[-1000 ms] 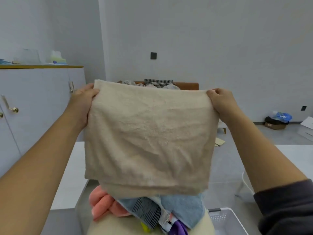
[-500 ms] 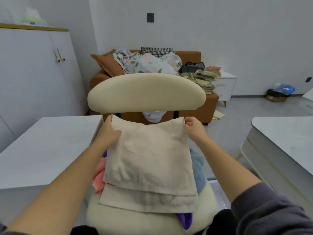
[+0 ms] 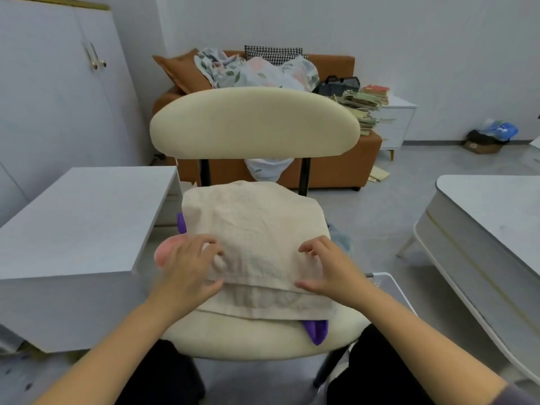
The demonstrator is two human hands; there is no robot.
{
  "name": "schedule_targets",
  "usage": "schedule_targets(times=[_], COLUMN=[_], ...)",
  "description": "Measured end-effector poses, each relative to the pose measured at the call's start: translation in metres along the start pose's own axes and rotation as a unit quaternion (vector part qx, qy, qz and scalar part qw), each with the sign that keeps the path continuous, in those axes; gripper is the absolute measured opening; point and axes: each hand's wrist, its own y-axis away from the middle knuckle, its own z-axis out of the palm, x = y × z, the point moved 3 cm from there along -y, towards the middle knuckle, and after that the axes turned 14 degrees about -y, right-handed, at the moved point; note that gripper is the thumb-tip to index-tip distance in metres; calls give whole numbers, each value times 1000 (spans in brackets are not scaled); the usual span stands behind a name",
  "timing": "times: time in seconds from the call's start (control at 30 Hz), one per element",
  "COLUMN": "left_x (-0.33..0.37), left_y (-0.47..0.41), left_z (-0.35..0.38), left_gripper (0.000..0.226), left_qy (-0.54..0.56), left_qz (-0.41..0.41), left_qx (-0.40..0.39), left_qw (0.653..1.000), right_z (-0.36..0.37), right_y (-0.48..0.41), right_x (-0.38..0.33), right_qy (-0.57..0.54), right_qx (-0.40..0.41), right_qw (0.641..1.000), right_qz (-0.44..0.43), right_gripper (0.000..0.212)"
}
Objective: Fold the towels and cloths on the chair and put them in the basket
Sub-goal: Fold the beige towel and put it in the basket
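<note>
Beige towel (image 3: 254,229), nubby, lies folded on chair (image 3: 254,121), pinched by left hand (image 3: 187,267) and right hand (image 3: 330,267).

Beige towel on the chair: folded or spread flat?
Folded. The beige towel shows two layers, the upper edge stopping short of the lower one. Left hand and right hand grip it.

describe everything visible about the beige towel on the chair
The beige towel looks like soft, wrinkled terry. It lies folded on the chair seat, upper layer stopping short of the lower one's near edge. It covers a pile: a pink cloth shows at its left, a purple cloth at the near right. The left hand and right hand pinch the upper layer's near edge.
</note>
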Motion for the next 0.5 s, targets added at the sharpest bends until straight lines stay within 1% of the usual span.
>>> schedule_targets(times=[0.03,0.1,0.17,0.23,0.27,0.33,0.37,0.43,0.5], left_x=[4,10,13,11,10,9,10,15,19], left_y=[4,7,4,1,0,-1,-1,0,-3], left_z=[4,13,20,22,22,21,21,24,20], left_gripper=[62,67,58,41,34,20,19,24,17], left_qy=[-9,-42,-82,-105,-110,-113,-113,-122,-124], left_qz=[35,63,59,54,59,73,76,81,86], left_qx=[-7,-19,5,41,47,44,36,19,35], left_qw=[999,997,995,992,991,990,990,989,988], right_z=[4,11,16,15,12,6,3,-1,-5], right_y=[5,10,11,12,12,13,13,12,11], right_x=[2,5,5,1,-1,-4,-6,-7,-8], right_qy=[38,109,150,176,186,179,170,153,118], right_qx=[-16,-15,8,43,58,79,89,110,129], right_qw=[999,993,986,978,974,973,973,974,978], right_qz=[-6,-39,-77,-102,-115,-127,-128,-125,-111], right_gripper=[59,57,47,36,31,26,25,22,22])
